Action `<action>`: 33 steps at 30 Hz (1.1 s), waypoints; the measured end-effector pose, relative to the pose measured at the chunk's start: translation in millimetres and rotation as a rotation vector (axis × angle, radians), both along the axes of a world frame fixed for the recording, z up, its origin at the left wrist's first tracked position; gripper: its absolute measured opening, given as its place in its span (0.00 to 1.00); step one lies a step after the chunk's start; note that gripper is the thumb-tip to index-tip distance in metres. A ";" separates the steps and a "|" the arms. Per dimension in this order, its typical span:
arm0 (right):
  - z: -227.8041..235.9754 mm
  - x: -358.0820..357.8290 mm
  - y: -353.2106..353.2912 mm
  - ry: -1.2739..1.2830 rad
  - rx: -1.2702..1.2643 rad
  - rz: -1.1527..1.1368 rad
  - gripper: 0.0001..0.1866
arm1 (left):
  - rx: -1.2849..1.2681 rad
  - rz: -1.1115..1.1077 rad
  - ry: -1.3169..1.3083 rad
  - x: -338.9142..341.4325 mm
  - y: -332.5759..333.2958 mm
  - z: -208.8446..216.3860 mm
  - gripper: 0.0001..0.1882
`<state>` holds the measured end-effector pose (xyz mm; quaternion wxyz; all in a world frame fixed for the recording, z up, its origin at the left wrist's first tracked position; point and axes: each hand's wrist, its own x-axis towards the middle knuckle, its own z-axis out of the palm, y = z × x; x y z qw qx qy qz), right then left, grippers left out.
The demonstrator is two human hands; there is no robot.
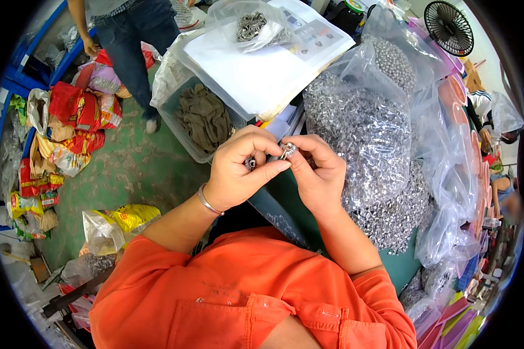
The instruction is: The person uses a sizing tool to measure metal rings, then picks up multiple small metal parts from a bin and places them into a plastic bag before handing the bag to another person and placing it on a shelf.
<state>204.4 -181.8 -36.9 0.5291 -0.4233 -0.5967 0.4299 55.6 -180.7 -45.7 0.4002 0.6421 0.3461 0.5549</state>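
Observation:
In front of my chest, both hands meet with their fingertips close together. My right hand [320, 177] is closed, pinching a small shiny metal piece [287, 151] between thumb and forefinger. The thumb and forefinger of my left hand [236, 168] come up to the same piece from the other side. Within the curled fingers of my left hand sits another small metal piece [250, 163], partly hidden. Something dark and metallic also shows behind my right fingers, too covered to make out. Just right of my hands lies a large clear bag of small silvery metal pieces [361, 134].
Loose metal pieces [390, 227] spill below the bag on the green tabletop [403, 269]. Ahead stand a plastic bin [183, 136] with a dark cloth [204, 113], and white papers [244, 75]. Colourful sacks [75, 107] lie on the left floor, near a standing person [137, 46].

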 end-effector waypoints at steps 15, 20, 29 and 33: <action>1.0 0.6 -2.2 0.049 0.042 -0.001 0.07 | 0.067 0.059 0.018 -0.9 -1.1 -1.3 0.06; 1.3 0.9 -1.8 -0.001 0.095 -0.015 0.07 | -0.033 0.044 -0.054 0.3 -3.0 -0.7 0.04; 5.6 0.4 -3.5 -0.082 0.138 -0.036 0.07 | -0.061 0.042 -0.032 -0.3 -3.3 -6.5 0.03; 5.3 -0.7 -3.9 -0.081 0.164 -0.044 0.06 | -0.052 0.057 -0.030 1.2 -3.5 -4.3 0.03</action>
